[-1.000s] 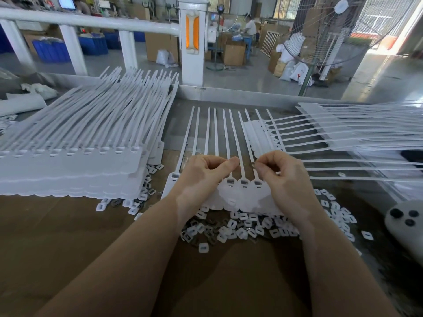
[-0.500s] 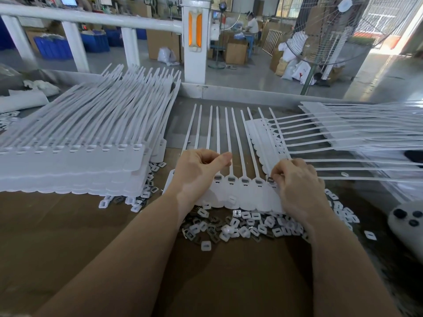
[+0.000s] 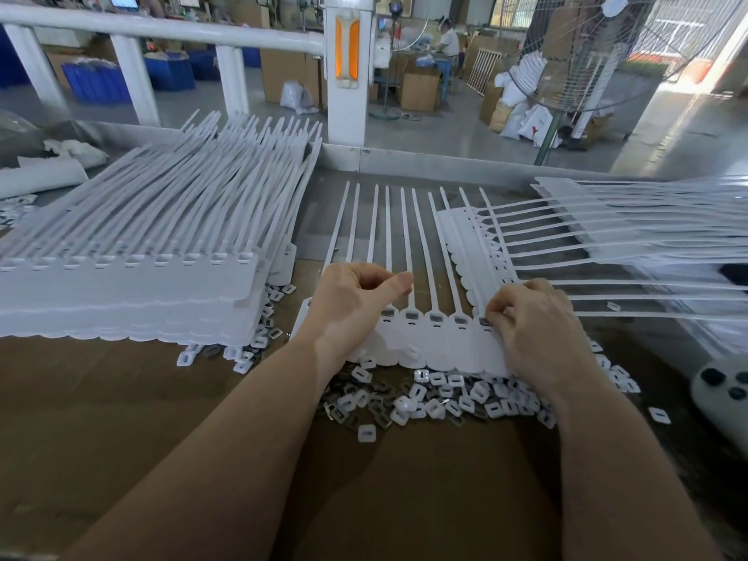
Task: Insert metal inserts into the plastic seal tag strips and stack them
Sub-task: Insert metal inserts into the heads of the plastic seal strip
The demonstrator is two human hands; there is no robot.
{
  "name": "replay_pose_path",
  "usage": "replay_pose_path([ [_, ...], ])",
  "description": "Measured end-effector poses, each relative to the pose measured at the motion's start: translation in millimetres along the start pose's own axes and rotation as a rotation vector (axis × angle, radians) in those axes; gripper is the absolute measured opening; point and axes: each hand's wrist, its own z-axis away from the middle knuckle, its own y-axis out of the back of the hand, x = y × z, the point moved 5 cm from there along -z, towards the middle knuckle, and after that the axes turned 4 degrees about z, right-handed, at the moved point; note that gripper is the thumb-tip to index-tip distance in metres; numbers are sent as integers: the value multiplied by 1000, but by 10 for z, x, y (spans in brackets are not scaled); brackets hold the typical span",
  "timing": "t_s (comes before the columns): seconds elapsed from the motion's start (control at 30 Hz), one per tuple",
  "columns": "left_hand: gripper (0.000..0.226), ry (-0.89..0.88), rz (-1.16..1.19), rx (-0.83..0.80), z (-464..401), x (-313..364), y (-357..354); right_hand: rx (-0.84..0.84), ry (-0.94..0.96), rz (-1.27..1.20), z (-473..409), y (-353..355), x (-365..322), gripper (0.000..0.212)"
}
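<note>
- The seal tag strip [image 3: 429, 346] is lying flat on the cardboard work surface [image 3: 121, 398], under both hands, its thin tails fanning away beyond the fingertips.
- The left hand [image 3: 348, 313] is resting on the strip's left end, fingers curled with the thumb reaching towards them; whether they are pinching an insert, I cannot tell.
- The right hand [image 3: 530, 321] is sitting at the strip's right end, fingers bent and fingertips pressing at the rightmost socket; any insert there is hidden beneath them.
- Four sockets between the two hands are showing dark metal, so they appear to be already filled.
- The loose metal inserts [image 3: 429, 402] are lying in a heap just behind the wrists, on the near side of the strip.
- Handling judgement: the strip looks light and flexible, its tails whippy; it is probably best lifted by the broad tag band under the palms, not the tails.
- The inserts look small and slippery; they probably call for a fingertip pinch.
- The finished stack [image 3: 133, 293] is sitting well left of the left hand; another pile of strips [image 3: 631, 224] is lying beyond the right fingers.
</note>
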Motion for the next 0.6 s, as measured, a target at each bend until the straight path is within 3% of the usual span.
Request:
replay_pose_path([
  [0.4, 18, 14, -36, -23, 17, 12, -13, 70, -29, -32, 7, 57, -32, 23],
  [0.47, 12, 4, -65, -85, 30, 45, -19, 64, -29, -26, 6, 44, -39, 25],
  [0.6, 2, -83, -206, -379, 108, 162, -90, 119, -37, -55, 8, 51, -42, 24],
])
